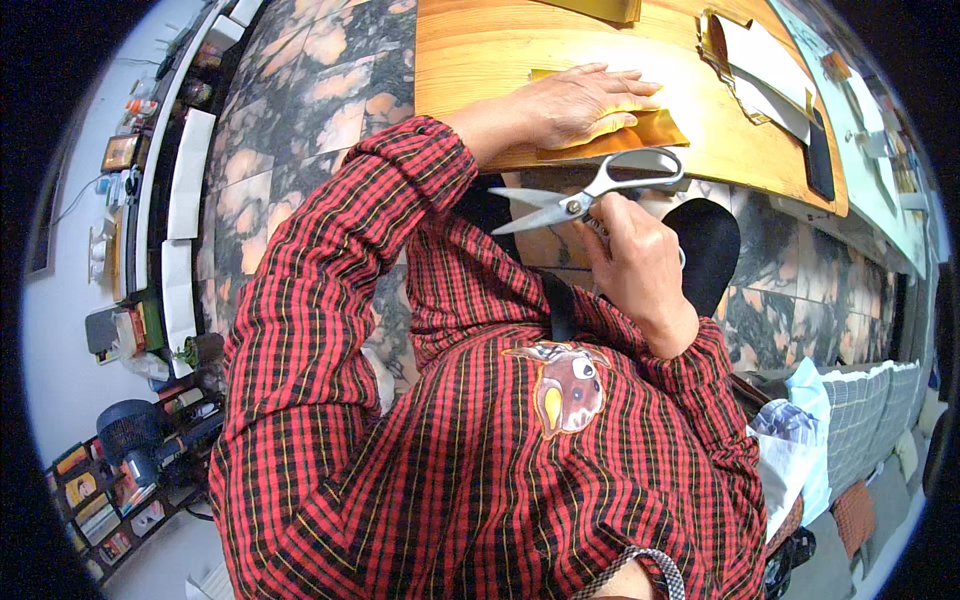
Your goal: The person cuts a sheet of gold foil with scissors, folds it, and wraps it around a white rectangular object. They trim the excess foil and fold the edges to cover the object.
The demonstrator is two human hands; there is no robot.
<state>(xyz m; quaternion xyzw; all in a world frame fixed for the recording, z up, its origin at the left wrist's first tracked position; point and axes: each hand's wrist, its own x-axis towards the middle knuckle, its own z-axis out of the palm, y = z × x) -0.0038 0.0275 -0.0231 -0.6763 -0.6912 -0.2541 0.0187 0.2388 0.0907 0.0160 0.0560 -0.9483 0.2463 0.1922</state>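
Note:
My left hand lies flat with its fingers spread, pressing a piece of shiny gold-coloured sheet against the wooden table near its front edge. Part of the sheet shows beyond my wrist and below my fingers. Just off that edge, my right hand is closed around metal scissors. Their blades are apart and point left, towards my left sleeve; one handle loop stands above my hand, beside the table edge. The other loop is mostly hidden by my fingers.
Another gold sheet lies at the table's far edge. To the right are white paper, gold-coloured strips and a dark flat object. A pale green surface adjoins the table. A sofa stands at lower right, shelves at lower left.

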